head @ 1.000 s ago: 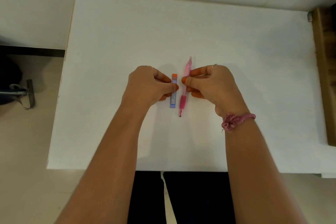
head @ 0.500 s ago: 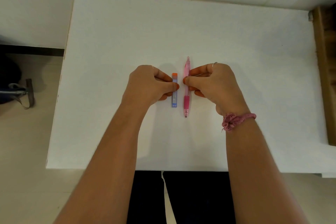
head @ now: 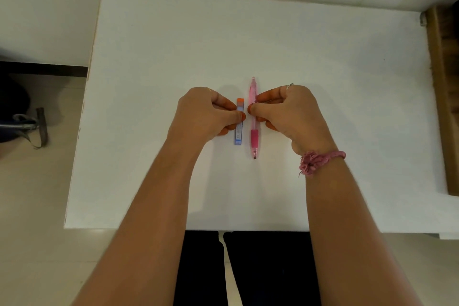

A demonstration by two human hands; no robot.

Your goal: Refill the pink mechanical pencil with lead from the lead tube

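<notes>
The pink mechanical pencil (head: 253, 136) lies near the middle of the white table (head: 248, 37), tip pointing toward me. My right hand (head: 290, 112) pinches its barrel from the right with thumb and fingers. Just left of it and parallel lies the lead tube (head: 239, 129), blue with an orange cap at its far end. My left hand (head: 206, 114) pinches the tube's middle from the left. Both items rest on the tabletop, a narrow gap apart.
A wooden piece of furniture (head: 444, 97) runs along the table's right edge. A dark bag with a strap (head: 27, 126) sits on the floor to the left. A pink bracelet (head: 315, 159) is on my right wrist. The table's near edge is just above my dark-clothed legs.
The pencil has swung from a slight tilt to straight and parallel to the lead tube. Both hands have stayed pinched on their items, almost in place.
</notes>
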